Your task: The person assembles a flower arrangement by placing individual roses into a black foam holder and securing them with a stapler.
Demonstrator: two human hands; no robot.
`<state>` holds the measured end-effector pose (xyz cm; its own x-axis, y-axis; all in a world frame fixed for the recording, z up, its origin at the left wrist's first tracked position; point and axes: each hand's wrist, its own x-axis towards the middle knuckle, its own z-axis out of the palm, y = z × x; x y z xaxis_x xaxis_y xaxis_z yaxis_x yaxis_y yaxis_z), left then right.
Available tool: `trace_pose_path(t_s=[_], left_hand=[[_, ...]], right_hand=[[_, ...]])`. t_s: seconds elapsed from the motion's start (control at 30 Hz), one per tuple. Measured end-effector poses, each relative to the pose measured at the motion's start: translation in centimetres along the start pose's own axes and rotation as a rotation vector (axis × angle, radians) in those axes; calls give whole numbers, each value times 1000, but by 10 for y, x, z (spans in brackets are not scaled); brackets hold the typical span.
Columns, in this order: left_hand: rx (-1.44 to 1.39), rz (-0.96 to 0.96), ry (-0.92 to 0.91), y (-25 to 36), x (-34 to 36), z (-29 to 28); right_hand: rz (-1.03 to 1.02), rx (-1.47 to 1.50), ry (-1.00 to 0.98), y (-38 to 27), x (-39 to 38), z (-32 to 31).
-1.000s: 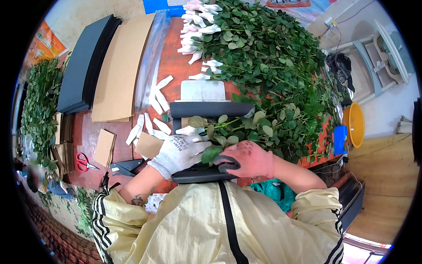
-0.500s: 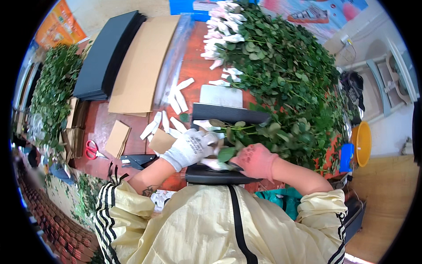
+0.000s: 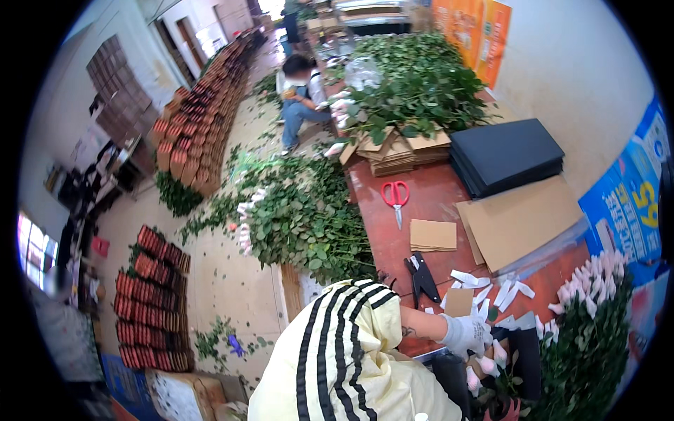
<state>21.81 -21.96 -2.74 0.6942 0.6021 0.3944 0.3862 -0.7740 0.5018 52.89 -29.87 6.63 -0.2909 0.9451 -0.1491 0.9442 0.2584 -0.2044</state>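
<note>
In a white knit glove, my left hand (image 3: pixel 466 335) bends its fingers down over pale pink rose heads (image 3: pixel 486 365). They lie in a black ridged holder (image 3: pixel 525 351) at the table's near edge; whatever is under the fingers is hidden. My right hand (image 3: pixel 507 408), in a reddish glove, shows only in part at the lower edge among the leaves and stems. Left of the holder lie a small brown cardboard piece (image 3: pixel 459 302), white sleeves (image 3: pixel 514 293) and a black stapler (image 3: pixel 421 279).
Red-handled scissors (image 3: pixel 396 200), small cardboard sheets (image 3: pixel 433 235), large cardboard (image 3: pixel 526 221) and black boards (image 3: pixel 505 154) lie on the red table. Roses are heaped at right (image 3: pixel 586 337) and left (image 3: pixel 309 217). A person (image 3: pixel 302 105) sits beyond; bundled stacks (image 3: pixel 151 309) line the floor.
The view has swung left, bringing in the floor, stacked bundles and another person. My hands now sit at the lower right, still at the holder; the right one is mostly out of view.
</note>
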Motion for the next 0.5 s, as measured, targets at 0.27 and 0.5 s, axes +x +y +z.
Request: trace_pose_path(t_s=[0.27,0.5], left_hand=[[-118,-222,35,-4,-8,11],[-108,-74,143,-13,-12,12]], right_hand=[[256,84,-436,-7,8,7],[-81,128,-145,-3,15,20]])
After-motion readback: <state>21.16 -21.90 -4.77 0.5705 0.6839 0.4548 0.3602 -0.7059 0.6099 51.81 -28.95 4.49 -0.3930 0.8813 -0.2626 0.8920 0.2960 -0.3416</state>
